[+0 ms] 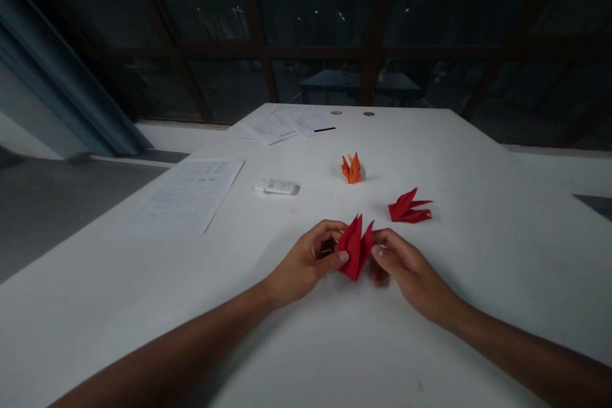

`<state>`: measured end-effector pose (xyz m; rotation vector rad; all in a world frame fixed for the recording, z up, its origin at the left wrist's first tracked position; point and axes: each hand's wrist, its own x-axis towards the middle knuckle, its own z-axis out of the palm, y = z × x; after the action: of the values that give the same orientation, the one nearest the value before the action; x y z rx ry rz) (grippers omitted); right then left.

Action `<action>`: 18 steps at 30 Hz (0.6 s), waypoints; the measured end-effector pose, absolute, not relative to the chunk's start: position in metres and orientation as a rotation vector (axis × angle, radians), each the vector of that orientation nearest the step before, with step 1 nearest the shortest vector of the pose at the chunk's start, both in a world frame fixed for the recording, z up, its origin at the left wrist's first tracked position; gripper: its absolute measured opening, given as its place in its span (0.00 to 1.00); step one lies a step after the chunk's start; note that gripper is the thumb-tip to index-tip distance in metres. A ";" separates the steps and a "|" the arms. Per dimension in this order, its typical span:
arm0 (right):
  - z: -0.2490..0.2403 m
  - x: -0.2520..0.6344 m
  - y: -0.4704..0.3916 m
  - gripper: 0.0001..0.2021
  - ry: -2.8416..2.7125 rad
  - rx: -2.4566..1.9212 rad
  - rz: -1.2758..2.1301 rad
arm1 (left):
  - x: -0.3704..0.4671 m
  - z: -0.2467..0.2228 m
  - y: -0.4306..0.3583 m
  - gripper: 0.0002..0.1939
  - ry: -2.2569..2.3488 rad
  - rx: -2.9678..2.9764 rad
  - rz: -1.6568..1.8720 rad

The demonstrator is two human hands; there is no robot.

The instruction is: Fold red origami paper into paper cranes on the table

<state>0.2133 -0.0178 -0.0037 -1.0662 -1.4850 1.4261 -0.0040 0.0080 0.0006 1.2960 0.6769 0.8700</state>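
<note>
My left hand (310,259) pinches a red folded paper piece (354,248) between thumb and fingers, its points standing upward. At the right side of that piece is my right hand (404,264), thumb and fingertips drawn together beside its edge; whether a bit of the paper is between them is hidden. A second red folded paper (410,207) lies on the white table just beyond my right hand. Farther back stands an orange folded paper (352,168) with several points.
The white table (306,357) carries a white bottle-like item (276,187), a printed sheet (186,194) at left and more papers (282,124) at the back with a black strip (325,129). Dark windows and a blue curtain (71,64) stand beyond.
</note>
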 end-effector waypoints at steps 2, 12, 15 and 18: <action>-0.003 0.209 -0.023 0.15 -1.507 -1.044 1.426 | -0.002 0.000 0.007 0.19 0.658 1.319 0.863; -0.006 0.203 -0.025 0.08 -1.449 -1.006 1.421 | -0.002 0.007 0.002 0.17 0.577 1.362 0.780; -0.006 0.204 -0.026 0.08 -1.426 -1.009 1.410 | -0.002 0.009 0.002 0.13 0.564 1.358 0.781; -0.008 0.205 -0.025 0.08 -1.402 -1.015 1.412 | 0.000 0.007 0.003 0.13 0.588 1.331 0.795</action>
<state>0.2050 -0.0247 -0.0079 -1.0152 -1.4023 1.4124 -0.0001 0.0026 0.0075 1.3314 0.5879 0.7950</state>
